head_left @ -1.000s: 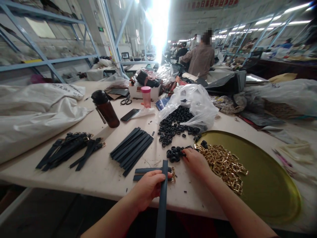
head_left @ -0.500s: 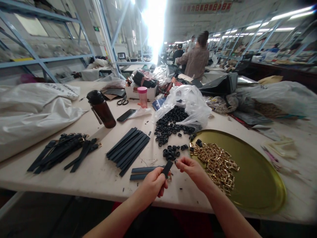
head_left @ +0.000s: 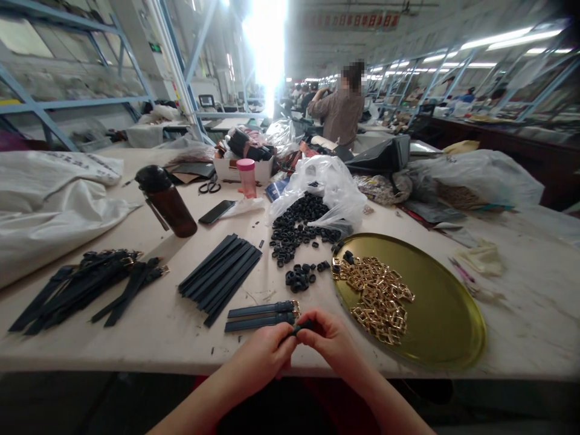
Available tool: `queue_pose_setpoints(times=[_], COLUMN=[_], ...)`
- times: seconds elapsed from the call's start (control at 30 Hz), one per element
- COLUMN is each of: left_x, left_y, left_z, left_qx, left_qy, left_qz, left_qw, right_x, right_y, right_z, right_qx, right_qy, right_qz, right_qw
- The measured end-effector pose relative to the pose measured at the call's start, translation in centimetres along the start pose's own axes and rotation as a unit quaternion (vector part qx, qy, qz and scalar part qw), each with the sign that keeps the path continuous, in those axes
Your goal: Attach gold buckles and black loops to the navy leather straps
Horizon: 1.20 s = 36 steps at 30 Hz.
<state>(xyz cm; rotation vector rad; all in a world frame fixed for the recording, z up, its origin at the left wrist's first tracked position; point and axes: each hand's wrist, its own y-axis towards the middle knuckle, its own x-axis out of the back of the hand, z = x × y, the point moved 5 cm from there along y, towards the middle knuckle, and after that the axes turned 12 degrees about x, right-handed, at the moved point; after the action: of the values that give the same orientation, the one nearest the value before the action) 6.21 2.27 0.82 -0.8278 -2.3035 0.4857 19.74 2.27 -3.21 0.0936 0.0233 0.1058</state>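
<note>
Close together at the table's front edge, my left hand [head_left: 274,347] and my right hand [head_left: 324,338] both grip a dark strap [head_left: 302,327], their fingertips nearly touching. Most of the strap is hidden by the fingers. Just behind them lie two dark straps with gold buckles [head_left: 260,316]. A stack of plain dark strips [head_left: 221,275] is farther left. Small black loops [head_left: 299,278] lie in a cluster behind my hands, with a larger heap [head_left: 303,220] spilling from a clear plastic bag [head_left: 338,181]. Gold buckles [head_left: 383,296] are piled on a round golden tray [head_left: 446,314] at the right.
Buckled straps [head_left: 90,284] lie at the left, near a white sack [head_left: 49,205]. Behind are a brown bottle [head_left: 172,205], a phone [head_left: 217,212], scissors [head_left: 209,186], a pink-lidded jar [head_left: 247,178] and a filled box [head_left: 222,169]. A person [head_left: 339,115] stands beyond the table.
My right hand has come in to meet my left hand at the strap. The strap end, raised before, is now mostly covered by fingers. The whole view has shifted a little.
</note>
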Motion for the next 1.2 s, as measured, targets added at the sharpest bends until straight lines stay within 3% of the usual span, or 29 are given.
queue_pose_setpoints(times=[0.1,0.23,0.3,0.33,0.37,0.4,0.43,0.47,0.57,0.67,0.87,1.2], left_x=[-0.7,-0.4,-0.3,-0.3,-0.2,-0.2,-0.2,-0.2,-0.5,-0.7,-0.7,-0.9], left_y=[-0.4,-0.2,0.2,0.6,0.9,1.2,1.4,1.6,1.8,1.6,1.5,1.2], left_z=[0.6,0.7,1.0,1.3,1.6,1.9,2.1,2.2,2.1,2.2,2.7,2.1], left_qx=[0.042,0.004,-0.008,-0.004,0.001,0.005,0.007,0.006,-0.01,-0.012,0.007,0.02], left_qy=[-0.09,-0.141,-0.165,-0.181,-0.199,-0.216,-0.228,-0.232,-0.208,-0.181,-0.165,-0.162], left_qz=[0.09,0.051,0.034,0.026,0.018,0.008,0.0,-0.009,-0.016,-0.021,-0.014,0.006], left_qw=[0.991,0.989,0.986,0.983,0.98,0.976,0.974,0.973,0.978,0.983,0.986,0.987], right_x=[-0.5,-1.2,-0.1,1.0,2.4,4.0,5.6,7.1,10.0,10.5,10.7,11.8], right_y=[-0.3,-0.5,0.1,0.6,1.3,2.2,3.2,4.1,6.6,7.4,6.4,8.3], right_z=[-0.2,-0.2,0.2,0.6,1.0,1.5,1.9,2.1,1.6,0.5,-0.2,0.2], right_qx=[-0.016,-0.01,0.018,0.034,0.046,0.055,0.054,0.045,0.017,0.001,-0.008,-0.022], right_qy=[0.014,0.033,-0.038,-0.127,-0.242,-0.395,-0.544,-0.589,-0.651,-0.686,-0.705,-0.704], right_qz=[0.0,0.015,0.018,0.021,0.019,0.01,0.009,-0.002,-0.009,0.003,0.067,0.136], right_qw=[1.0,0.999,0.999,0.991,0.969,0.917,0.837,0.807,0.759,0.727,0.706,0.697])
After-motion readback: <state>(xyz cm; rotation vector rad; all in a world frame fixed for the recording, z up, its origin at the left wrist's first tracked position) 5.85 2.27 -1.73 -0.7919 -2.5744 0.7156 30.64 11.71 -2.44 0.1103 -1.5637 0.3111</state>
